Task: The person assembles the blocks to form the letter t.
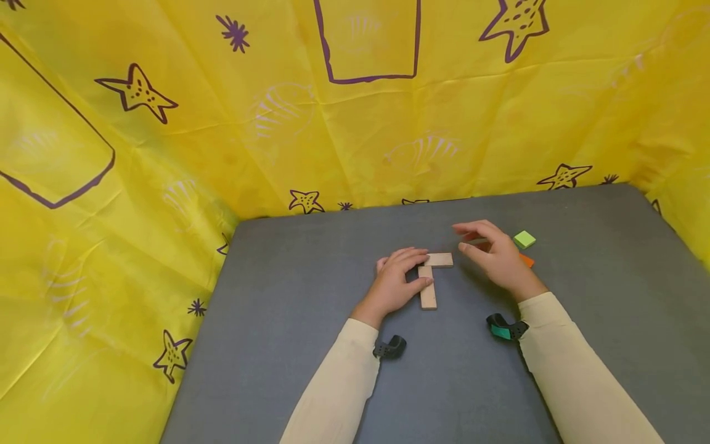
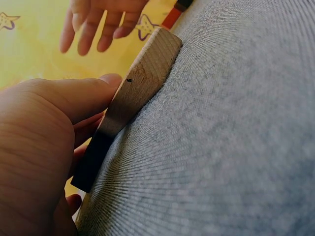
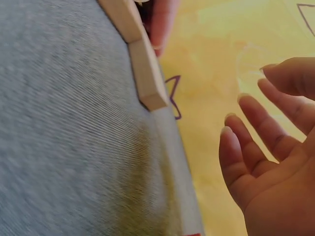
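Two plain wooden blocks lie flat on the grey table. One block (image 1: pixel 428 297) points toward the person, and the crosswise block (image 1: pixel 441 259) lies at its far end, partly covered by fingers. My left hand (image 1: pixel 395 282) rests over them from the left, its thumb on the near block and its fingers at the crosswise one. In the left wrist view the thumb touches the upper edge of the wooden block (image 2: pixel 142 73); its lower end looks dark. Above the table, right of the blocks, hovers my right hand (image 1: pixel 496 259), fingers spread loosely and holding nothing, as the right wrist view confirms.
A lime green block (image 1: pixel 524 239) and an orange block (image 1: pixel 527 260) lie just beyond the right hand, the orange one partly hidden by it. Yellow patterned cloth (image 1: pixel 355 148) hangs behind the grey table (image 1: pixel 277 345) and along its sides. Black bands sit at both wrists.
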`<state>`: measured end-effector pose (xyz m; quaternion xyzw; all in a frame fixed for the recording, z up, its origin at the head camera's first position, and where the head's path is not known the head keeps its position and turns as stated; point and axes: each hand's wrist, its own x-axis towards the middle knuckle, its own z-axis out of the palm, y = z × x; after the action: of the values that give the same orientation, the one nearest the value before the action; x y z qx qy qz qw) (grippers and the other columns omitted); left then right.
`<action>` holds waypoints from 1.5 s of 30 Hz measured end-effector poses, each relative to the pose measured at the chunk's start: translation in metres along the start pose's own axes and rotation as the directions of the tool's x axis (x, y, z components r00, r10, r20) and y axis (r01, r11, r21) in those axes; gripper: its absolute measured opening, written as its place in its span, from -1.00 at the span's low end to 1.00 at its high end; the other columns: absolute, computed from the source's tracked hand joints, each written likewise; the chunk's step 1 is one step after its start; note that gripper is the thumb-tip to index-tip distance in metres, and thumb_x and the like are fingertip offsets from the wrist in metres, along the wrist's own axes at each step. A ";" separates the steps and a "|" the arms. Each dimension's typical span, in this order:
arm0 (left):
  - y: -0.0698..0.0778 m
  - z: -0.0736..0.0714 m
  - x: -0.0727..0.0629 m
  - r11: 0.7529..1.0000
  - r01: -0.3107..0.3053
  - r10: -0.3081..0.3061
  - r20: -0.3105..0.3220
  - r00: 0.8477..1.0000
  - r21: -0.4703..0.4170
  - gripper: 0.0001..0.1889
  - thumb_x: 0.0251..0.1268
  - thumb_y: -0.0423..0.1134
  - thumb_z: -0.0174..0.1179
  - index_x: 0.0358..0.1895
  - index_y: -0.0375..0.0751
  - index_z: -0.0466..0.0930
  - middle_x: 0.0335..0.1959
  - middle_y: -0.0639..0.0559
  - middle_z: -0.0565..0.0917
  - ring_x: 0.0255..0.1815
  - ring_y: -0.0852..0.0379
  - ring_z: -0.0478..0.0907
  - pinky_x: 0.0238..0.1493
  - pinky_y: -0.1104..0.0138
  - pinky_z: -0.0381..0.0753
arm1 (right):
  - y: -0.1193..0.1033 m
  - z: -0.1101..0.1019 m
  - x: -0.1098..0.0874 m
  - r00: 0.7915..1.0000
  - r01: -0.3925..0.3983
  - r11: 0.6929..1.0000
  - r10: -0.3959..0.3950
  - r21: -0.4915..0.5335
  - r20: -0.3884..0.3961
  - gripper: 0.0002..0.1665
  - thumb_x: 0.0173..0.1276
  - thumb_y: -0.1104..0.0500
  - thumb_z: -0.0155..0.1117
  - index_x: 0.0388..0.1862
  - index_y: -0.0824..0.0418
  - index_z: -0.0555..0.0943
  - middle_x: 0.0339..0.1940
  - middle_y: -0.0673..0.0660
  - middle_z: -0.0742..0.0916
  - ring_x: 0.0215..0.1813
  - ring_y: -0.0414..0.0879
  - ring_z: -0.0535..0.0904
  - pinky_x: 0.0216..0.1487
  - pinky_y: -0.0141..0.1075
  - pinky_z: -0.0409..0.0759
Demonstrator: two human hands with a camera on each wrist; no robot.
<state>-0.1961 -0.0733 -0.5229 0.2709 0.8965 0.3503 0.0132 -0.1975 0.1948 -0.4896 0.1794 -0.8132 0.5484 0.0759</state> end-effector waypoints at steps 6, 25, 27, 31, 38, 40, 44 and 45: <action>0.000 0.000 -0.001 1.000 0.001 -0.001 0.000 1.000 0.004 -0.46 0.57 0.01 0.41 0.51 0.02 0.64 0.53 0.31 0.52 0.62 0.29 0.24 0.42 0.00 0.19 | -0.007 -0.010 -0.002 0.999 -0.021 0.999 0.021 0.026 -0.027 -0.51 0.63 0.32 0.33 0.48 0.30 0.62 0.29 0.26 0.69 0.20 0.04 0.58 0.12 -0.42 0.50; 0.000 -0.001 -0.002 1.000 0.006 -0.006 0.012 1.000 0.001 -0.44 0.57 0.01 0.41 0.54 0.04 0.61 0.54 0.31 0.51 0.64 0.29 0.21 0.44 0.00 0.17 | -0.013 -0.043 -0.005 0.999 -0.016 0.892 0.030 0.452 -0.024 -0.14 0.84 -0.27 -0.32 0.55 0.41 0.49 0.30 0.35 0.65 0.24 0.11 0.54 0.21 -0.17 0.48; 0.001 -0.001 -0.002 1.000 0.007 -0.007 0.013 1.000 0.000 -0.44 0.57 0.01 0.41 0.54 0.04 0.61 0.54 0.31 0.51 0.64 0.29 0.20 0.44 0.00 0.17 | -0.013 -0.048 -0.007 0.999 -0.022 0.897 0.030 0.441 -0.012 -0.15 0.85 -0.26 -0.34 0.57 0.38 0.49 0.31 0.31 0.65 0.26 0.09 0.54 0.23 -0.19 0.48; 0.000 -0.001 -0.002 1.000 0.006 -0.006 0.014 1.000 -0.003 -0.44 0.57 0.02 0.40 0.54 0.04 0.61 0.54 0.31 0.51 0.64 0.30 0.20 0.44 0.00 0.17 | -0.010 -0.059 -0.013 0.999 -0.039 0.913 0.040 0.406 0.007 -0.18 0.86 -0.23 -0.38 0.59 0.31 0.50 0.30 0.18 0.67 0.28 0.08 0.53 0.24 -0.24 0.47; 0.001 -0.001 -0.002 1.000 0.003 -0.003 0.013 1.000 -0.007 -0.44 0.57 0.01 0.40 0.54 0.03 0.61 0.54 0.29 0.52 0.64 0.29 0.21 0.42 0.00 0.17 | 0.004 -0.076 -0.028 0.999 -0.037 0.915 0.040 0.402 0.003 -0.24 0.88 -0.16 -0.39 0.57 0.26 0.53 0.26 0.14 0.69 0.22 0.01 0.56 0.22 -0.31 0.50; 0.000 -0.001 -0.002 1.000 0.002 -0.001 0.011 1.000 -0.007 -0.45 0.57 0.01 0.41 0.53 0.03 0.62 0.53 0.29 0.52 0.63 0.29 0.22 0.42 0.00 0.18 | 0.010 -0.080 -0.033 0.999 -0.034 0.927 0.036 0.373 0.001 -0.27 0.89 -0.13 -0.41 0.56 0.23 0.55 0.25 0.11 0.70 0.21 -0.01 0.58 0.20 -0.35 0.52; 0.000 -0.001 -0.002 1.000 0.002 -0.002 0.009 1.000 -0.006 -0.45 0.57 0.01 0.40 0.53 0.03 0.62 0.53 0.30 0.52 0.63 0.31 0.22 0.42 0.00 0.18 | 0.021 -0.088 -0.043 0.998 -0.054 0.957 0.056 0.285 0.001 -0.30 0.90 -0.08 -0.43 0.57 0.19 0.55 0.26 0.05 0.72 0.21 -0.05 0.61 0.18 -0.42 0.53; 0.000 -0.001 -0.002 1.000 0.003 -0.003 0.008 1.000 -0.009 -0.45 0.57 0.01 0.40 0.53 0.03 0.62 0.53 0.30 0.52 0.63 0.31 0.22 0.42 0.00 0.18 | 0.023 -0.089 -0.045 0.998 -0.066 0.967 0.067 0.248 0.001 -0.30 0.90 -0.08 -0.44 0.58 0.18 0.54 0.26 0.03 0.71 0.21 -0.08 0.61 0.17 -0.44 0.53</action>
<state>-0.1947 -0.0747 -0.5228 0.2709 0.8953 0.3532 0.0187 -0.1709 0.2943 -0.4898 0.1581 -0.7437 0.6485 0.0374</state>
